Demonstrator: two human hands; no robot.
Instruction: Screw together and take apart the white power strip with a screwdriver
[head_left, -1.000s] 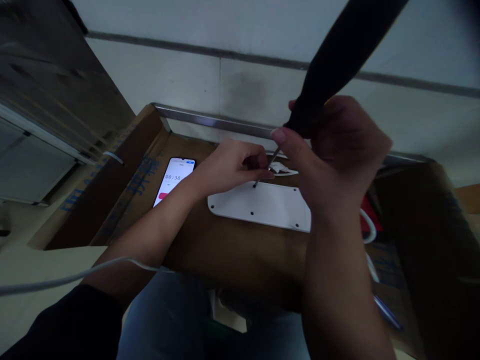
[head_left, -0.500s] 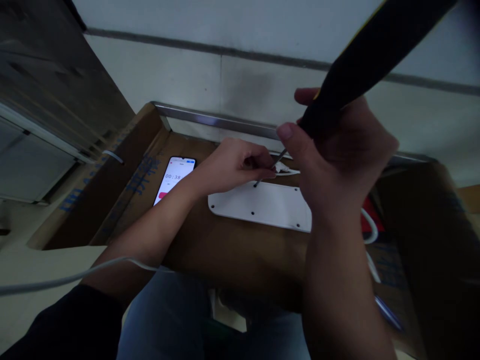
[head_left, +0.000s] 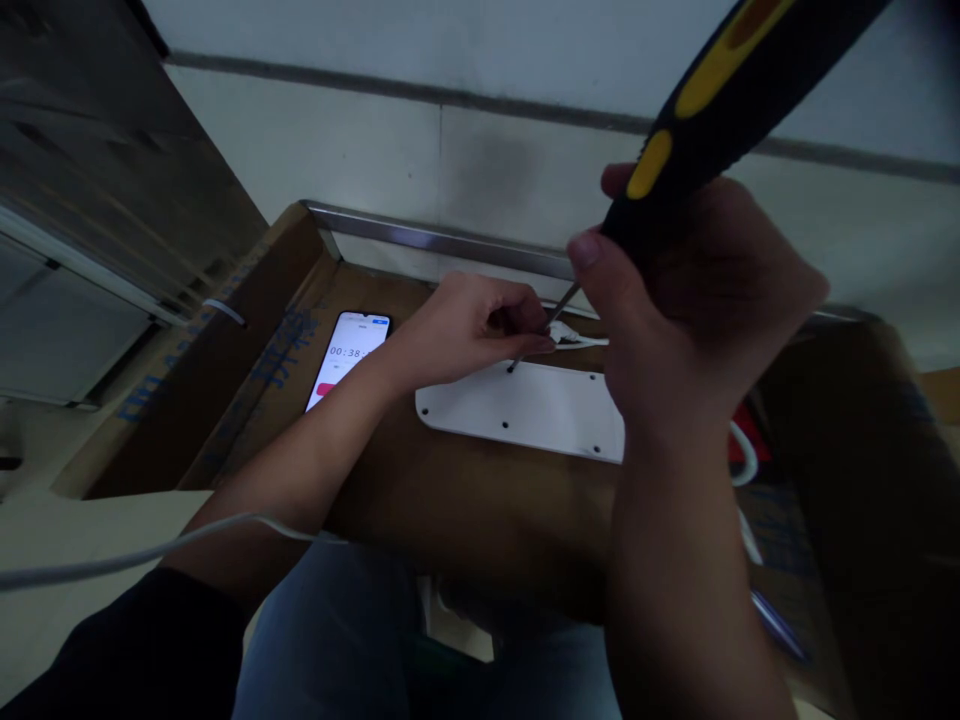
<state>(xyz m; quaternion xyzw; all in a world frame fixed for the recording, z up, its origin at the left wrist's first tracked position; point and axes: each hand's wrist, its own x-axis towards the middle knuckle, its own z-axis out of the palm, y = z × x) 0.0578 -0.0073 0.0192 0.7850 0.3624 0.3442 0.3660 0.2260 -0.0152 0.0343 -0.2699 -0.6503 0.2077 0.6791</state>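
Observation:
My right hand (head_left: 697,290) is closed around a screwdriver (head_left: 720,100) with a black and yellow handle, held slanted. Its thin shaft runs down and left to a hole near the far edge of a white panel (head_left: 547,415). With fingers pinched, my left hand (head_left: 499,320) grips the shaft close to the tip. The panel lies flat on brown cardboard and has several dark screw holes; my right forearm hides its right end. A white plug with a cord (head_left: 566,335) lies just behind the panel.
Left of the panel lies a phone (head_left: 352,345) showing a running timer. Cardboard side walls (head_left: 202,380) rise at left and right. A red object (head_left: 750,435), a white cable (head_left: 742,460) and a blue pen (head_left: 780,625) lie at right. Another white cable (head_left: 150,552) crosses my left forearm.
The screwdriver handle has turned, so its yellow patches now show. My right hand has shifted slightly right. My left hand and the panel stay almost in place.

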